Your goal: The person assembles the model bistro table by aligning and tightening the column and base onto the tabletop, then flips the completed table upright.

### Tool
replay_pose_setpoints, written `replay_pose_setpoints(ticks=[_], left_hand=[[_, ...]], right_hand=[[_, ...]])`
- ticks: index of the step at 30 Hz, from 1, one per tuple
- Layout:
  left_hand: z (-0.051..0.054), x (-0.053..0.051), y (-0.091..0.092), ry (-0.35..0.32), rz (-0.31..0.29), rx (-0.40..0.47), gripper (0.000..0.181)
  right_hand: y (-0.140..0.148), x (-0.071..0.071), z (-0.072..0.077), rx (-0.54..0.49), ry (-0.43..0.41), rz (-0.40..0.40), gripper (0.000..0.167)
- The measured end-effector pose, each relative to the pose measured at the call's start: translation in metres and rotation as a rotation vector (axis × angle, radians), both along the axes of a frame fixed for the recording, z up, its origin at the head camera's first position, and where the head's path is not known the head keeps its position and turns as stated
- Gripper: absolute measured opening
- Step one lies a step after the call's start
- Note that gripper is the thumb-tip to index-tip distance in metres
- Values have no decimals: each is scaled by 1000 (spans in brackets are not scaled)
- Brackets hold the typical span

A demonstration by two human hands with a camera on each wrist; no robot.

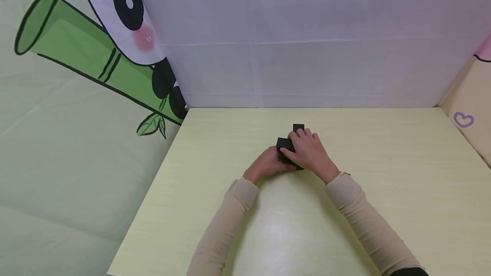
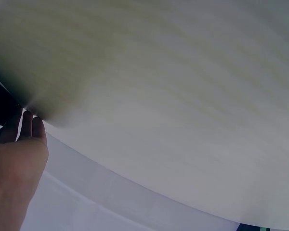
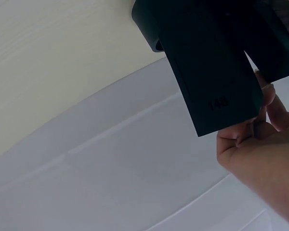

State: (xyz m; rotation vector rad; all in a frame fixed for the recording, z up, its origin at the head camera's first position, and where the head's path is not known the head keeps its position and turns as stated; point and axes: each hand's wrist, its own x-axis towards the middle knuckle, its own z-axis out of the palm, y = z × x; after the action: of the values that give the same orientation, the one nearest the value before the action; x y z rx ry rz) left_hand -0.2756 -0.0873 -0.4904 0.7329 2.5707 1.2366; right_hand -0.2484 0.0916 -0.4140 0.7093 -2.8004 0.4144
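Observation:
A dark, blocky object (image 1: 284, 143) is between both hands, near the middle of the table. A second dark block end (image 1: 298, 127) shows just beyond the right hand's fingers. My left hand (image 1: 270, 162) holds the object's near left side; the left wrist view shows only part of this hand (image 2: 19, 163) at a black edge (image 2: 2, 103). From the right, my right hand (image 1: 311, 151) grips the top. In the right wrist view the object (image 3: 207, 82) has flat slab-like parts, a rounded tube-like part (image 3: 147, 24) and the marking 148. Its exact kind is unclear.
The pale wood-look table (image 1: 215, 208) runs back to a whitish cloth wall (image 1: 291, 67). On the left hangs a green cloth (image 1: 69, 173) printed with bamboo and a cartoon animal. A beige panel with a heart (image 1: 464, 119) borders the right side.

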Motion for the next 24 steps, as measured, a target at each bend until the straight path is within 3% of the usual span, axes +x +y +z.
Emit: replay_pose_setpoints(ticks=[5, 24], left_hand=[[0, -1, 2, 10, -2, -29, 59], [0, -4, 6, 14, 11, -37, 61]], right_hand=[[0, 0, 0, 13, 11, -55, 47], [-1, -3, 0, 6, 31, -96, 48]])
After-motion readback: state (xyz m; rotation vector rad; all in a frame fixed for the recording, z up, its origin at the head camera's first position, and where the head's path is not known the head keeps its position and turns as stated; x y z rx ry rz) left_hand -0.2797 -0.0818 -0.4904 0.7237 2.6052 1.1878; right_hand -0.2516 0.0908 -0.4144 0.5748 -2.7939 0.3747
